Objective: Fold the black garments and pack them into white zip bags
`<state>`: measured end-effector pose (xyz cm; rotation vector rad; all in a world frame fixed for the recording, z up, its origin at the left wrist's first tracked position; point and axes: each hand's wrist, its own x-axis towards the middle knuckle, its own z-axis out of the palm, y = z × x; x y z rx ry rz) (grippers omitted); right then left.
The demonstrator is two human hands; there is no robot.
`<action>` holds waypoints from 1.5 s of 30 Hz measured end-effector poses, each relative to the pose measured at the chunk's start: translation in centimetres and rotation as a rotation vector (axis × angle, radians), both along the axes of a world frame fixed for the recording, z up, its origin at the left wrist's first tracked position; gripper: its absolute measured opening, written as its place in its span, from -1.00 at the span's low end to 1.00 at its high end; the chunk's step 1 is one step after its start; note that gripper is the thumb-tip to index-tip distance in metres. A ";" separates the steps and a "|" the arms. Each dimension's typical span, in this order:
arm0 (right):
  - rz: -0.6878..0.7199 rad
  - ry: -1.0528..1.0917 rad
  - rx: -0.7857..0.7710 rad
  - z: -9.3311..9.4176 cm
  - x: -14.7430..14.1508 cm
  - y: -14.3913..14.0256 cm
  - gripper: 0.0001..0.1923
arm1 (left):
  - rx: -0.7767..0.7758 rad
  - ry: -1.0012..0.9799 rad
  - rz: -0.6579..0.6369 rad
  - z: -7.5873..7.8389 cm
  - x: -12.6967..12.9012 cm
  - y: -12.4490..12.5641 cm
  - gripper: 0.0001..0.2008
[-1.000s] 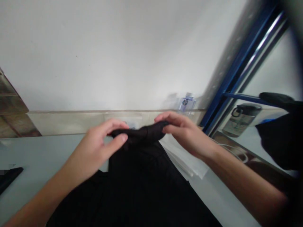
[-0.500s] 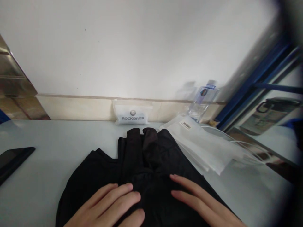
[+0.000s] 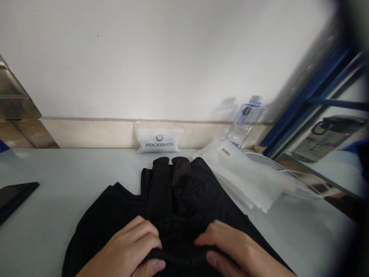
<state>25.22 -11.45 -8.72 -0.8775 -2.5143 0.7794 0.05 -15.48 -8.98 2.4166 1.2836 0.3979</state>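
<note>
A black garment (image 3: pixel 121 207) lies spread on the pale table, with two narrow strap-like or sleeve-like parts (image 3: pixel 161 184) laid side by side toward the wall. My left hand (image 3: pixel 135 246) is closed on a fold of the black cloth, thumb below and fingers above. Opposite it, my right hand (image 3: pixel 230 246) pinches the same raised fold between thumb and fingers. The lower end of the garment runs out of view. Which kind of garment it is, I cannot tell.
A ROCKBROS zip bag (image 3: pixel 158 137) leans on the wall. White plastic bags (image 3: pixel 245 173), one with a barcode label, lie right of the garment, before a clear bottle (image 3: pixel 245 121). A black flat device (image 3: pixel 17 196) lies at left. A blue frame (image 3: pixel 314 96) stands at right.
Both hands were lying with fingers stretched over the garment. Now their fingers have curled in and grip a fold of the cloth, raising it a little.
</note>
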 end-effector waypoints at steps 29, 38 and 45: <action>0.192 -0.212 -0.061 3.1 -2.8 5.1 -0.74 | 0.330 -0.023 0.155 0.0 -0.7 1.0 -0.80; 0.150 -0.078 -0.162 1.5 -2.3 5.5 -0.76 | -0.360 -0.288 0.423 0.7 -1.2 2.6 -0.77; 0.118 -0.097 0.078 1.3 -1.9 4.5 -0.72 | -0.569 -0.456 0.535 0.1 -0.5 3.8 -0.80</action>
